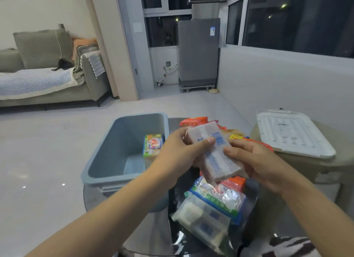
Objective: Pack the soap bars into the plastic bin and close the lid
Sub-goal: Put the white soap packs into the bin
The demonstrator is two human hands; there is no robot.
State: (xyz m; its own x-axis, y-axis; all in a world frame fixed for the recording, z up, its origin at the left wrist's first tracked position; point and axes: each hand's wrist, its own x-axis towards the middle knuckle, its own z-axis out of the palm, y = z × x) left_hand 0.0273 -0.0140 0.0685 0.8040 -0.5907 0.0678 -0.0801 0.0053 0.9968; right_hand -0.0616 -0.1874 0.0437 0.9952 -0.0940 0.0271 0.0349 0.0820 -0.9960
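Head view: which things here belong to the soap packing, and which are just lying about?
Job:
- bin, one soap box inside
- pale soap pack, held by left hand and right hand
- soap packs on the table
- lid, off, on the side table

Lying about:
- sofa
- grey appliance

Both bare forearms are being extended toward twelve o'clock. The left hand [179,151] is being held with thumb on top, its grip closed from nine o'clock; the right hand [254,161] is being closed likewise from three o'clock.
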